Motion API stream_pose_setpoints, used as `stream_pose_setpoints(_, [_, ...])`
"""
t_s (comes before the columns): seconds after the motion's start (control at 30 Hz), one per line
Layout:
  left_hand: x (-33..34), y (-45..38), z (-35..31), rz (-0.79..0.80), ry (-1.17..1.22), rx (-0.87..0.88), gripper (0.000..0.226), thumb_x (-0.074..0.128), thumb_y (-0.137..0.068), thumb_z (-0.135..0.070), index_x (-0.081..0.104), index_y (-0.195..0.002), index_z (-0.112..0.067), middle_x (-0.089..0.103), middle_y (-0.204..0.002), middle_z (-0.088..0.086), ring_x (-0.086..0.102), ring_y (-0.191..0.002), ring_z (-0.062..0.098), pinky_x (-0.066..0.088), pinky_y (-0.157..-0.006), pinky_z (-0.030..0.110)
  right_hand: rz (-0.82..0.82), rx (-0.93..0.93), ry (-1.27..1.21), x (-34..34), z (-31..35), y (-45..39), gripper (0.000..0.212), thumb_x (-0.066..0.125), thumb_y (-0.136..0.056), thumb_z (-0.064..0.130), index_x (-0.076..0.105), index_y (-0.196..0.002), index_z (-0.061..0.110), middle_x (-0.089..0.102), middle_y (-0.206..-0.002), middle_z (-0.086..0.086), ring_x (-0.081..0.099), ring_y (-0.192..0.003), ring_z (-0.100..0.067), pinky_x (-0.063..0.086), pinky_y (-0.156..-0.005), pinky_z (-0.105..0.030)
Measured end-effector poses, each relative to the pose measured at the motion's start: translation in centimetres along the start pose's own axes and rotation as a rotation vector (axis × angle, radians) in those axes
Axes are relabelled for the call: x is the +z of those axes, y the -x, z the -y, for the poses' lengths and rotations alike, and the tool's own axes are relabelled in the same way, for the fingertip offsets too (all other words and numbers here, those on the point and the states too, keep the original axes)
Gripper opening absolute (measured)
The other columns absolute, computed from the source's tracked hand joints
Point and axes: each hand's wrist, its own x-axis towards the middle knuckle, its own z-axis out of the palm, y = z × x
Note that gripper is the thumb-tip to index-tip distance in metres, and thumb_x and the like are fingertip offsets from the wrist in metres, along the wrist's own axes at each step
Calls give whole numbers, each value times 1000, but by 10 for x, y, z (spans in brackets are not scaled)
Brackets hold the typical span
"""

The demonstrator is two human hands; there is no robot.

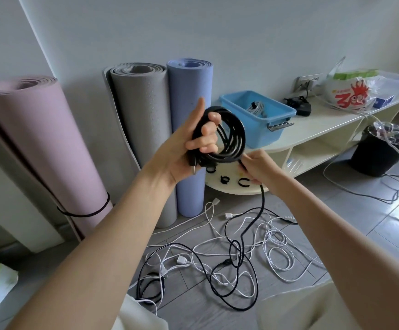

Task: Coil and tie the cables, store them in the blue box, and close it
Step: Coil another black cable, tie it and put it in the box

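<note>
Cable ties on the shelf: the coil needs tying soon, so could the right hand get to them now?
Probably not yet. The right hand is pinching the black cable. The cable ties lie uncovered just beside it on the shelf, so once it lets go, likely yes.

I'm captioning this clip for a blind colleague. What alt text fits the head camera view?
A person's left hand holds a half-wound black cable coil while the right hand feeds in its trailing length from tangled black and white cables on the floor. Behind, an open blue box holding a grey coiled cable sits on a cream shelf, beside three rolled mats.
</note>
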Motion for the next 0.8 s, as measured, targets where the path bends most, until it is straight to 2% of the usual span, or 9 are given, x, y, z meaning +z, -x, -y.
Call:
stream_pose_setpoints(0.13, [-18,-6,-9,-223,14,30,38,33,-97,-46,40,-72,-17,37,-37,-12,31,-28,4,32,-39,9,-162,9,442,0,-8,-2,51,45,-94,38,39,-51,11,41,-50,-2,40,-52,-22,29,-49,-25])
stream_pose_setpoints(0.23, [-38,-7,-10,-487,155,172,40,43,-95,-43,42,-66,-15,64,-58,-6,48,-37,0,42,-44,12,-141,-42,607,7,0,5,46,39,-95,33,40,-53,13,42,-56,-3,43,-55,-25,31,-51,-26])
stream_pose_setpoints(0.3, [-44,-6,-8,-611,5,174,46,43,-94,-46,53,-62,-16,73,-73,-4,59,-49,2,41,-42,15,-103,-137,710,18,7,10,45,36,-96,33,43,-58,11,43,-59,-4,46,-61,-28,36,-58,-28])
stream_pose_setpoints(0.37, [-43,-3,-1,-657,-170,87,45,42,-94,-48,67,-75,-15,74,-81,-3,62,-51,3,34,-35,15,-110,-255,796,26,13,14,42,37,-96,32,49,-66,6,46,-62,-6,45,-61,-29,35,-58,-29])
stream_pose_setpoints(0.43, [-41,-4,6,-666,-272,31,47,45,-93,-46,62,-96,-3,72,-96,6,65,-54,6,37,-34,14,-139,-342,820,27,19,16,40,40,-94,30,49,-63,6,43,-57,-5,39,-51,-24,30,-51,-27])
stream_pose_setpoints(0.5, [-38,-5,11,-662,-347,-1,47,46,-91,-50,54,-90,-3,70,-106,12,70,-69,12,48,-46,17,-150,-401,800,26,24,18,41,44,-92,27,41,-55,9,38,-53,-4,33,-47,-23,25,-45,-25])
stream_pose_setpoints(0.6, [-32,-5,19,-594,-438,-123,51,40,-88,-61,43,-87,-10,72,-87,11,69,-78,19,54,-73,26,-150,-460,704,27,31,20,44,47,-90,25,37,-50,11,43,-56,-8,36,-54,-27,26,-46,-26])
stream_pose_setpoints(0.67, [-25,-1,23,-494,-487,-247,54,37,-88,-64,43,-83,-11,65,-68,8,66,-66,18,54,-69,23,-169,-444,568,28,33,17,39,49,-89,23,49,-56,2,50,-58,-15,38,-55,-27,34,-50,-31])
stream_pose_setpoints(0.8, [-19,3,29,-158,-632,-431,64,38,-85,-62,54,-109,-5,72,-81,9,67,-75,22,53,-73,28,-127,-392,348,22,36,15,33,52,-89,16,58,-58,6,49,-52,-6,40,-50,-20,39,-51,-31])
